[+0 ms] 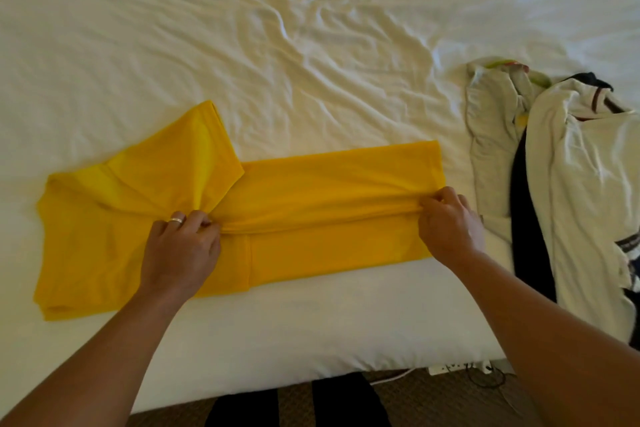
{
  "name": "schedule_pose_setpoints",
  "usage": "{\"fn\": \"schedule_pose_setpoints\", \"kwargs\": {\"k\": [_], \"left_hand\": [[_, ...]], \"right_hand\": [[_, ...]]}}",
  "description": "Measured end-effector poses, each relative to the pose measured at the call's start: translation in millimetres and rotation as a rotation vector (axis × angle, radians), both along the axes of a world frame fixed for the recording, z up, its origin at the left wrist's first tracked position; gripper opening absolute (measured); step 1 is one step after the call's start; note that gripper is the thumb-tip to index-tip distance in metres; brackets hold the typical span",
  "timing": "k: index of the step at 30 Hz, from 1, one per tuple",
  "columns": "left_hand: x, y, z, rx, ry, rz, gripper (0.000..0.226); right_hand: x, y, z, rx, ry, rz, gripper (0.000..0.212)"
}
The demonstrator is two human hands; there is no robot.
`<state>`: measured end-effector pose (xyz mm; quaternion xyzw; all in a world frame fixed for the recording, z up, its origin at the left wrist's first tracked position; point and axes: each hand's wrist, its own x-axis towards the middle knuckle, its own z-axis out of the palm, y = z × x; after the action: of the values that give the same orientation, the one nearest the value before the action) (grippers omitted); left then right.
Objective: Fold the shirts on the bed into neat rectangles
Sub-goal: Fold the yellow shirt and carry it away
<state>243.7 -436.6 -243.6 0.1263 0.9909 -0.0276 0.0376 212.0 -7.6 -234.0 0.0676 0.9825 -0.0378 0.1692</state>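
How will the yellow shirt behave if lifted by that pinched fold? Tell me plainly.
The yellow shirt is probably floppy: it bunches into soft creases where the left hand and right hand pinch it. It likely sags between the two grips once lifted. The loose sleeve will probably drop and undo the fold.

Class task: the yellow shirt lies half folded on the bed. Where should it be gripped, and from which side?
Grip the yellow shirt along its raised lengthwise fold ridge, from the near bed edge: left hand by the sleeve, right hand near the hem.
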Motion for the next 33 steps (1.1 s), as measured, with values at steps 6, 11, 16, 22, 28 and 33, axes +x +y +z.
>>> {"fn": "schedule_pose_setpoints", "kwargs": {"k": [6, 11, 16, 22, 28, 33], "left_hand": [[-19.7, 38.1, 6.8, 0.094, 0.102, 0.083, 0.023], [-80.0, 58.4, -5.6, 0.116, 0.062, 0.111, 0.024], [-122.7, 60.3, -18.8, -0.001, -0.160, 0.182, 0.018], [-110.3, 76.1, -16.0, 0.091, -0.070, 0.243, 0.023], [-49.1, 110.2, -36.5, 0.099, -0.139, 0.113, 0.070], [-36.2, 105.1, -57.4, 0.089, -0.225, 0.130, 0.086]], "right_hand": [[-20.1, -16.1, 5.0, -0.048, 0.202, -0.021, 0.022], [-78.8, -29.6, -1.7, -0.232, 0.186, 0.039, 0.034], [-116.9, -17.3, -13.6, -0.072, 0.029, 0.165, 0.033], [-111.8, -13.2, -20.7, -0.037, 0.106, 0.109, 0.028], [-64.4, -68.6, -34.4, -0.179, 0.252, 0.242, 0.052], [-37.6, -52.4, -59.7, -0.102, 0.041, 0.295, 0.070]]}}
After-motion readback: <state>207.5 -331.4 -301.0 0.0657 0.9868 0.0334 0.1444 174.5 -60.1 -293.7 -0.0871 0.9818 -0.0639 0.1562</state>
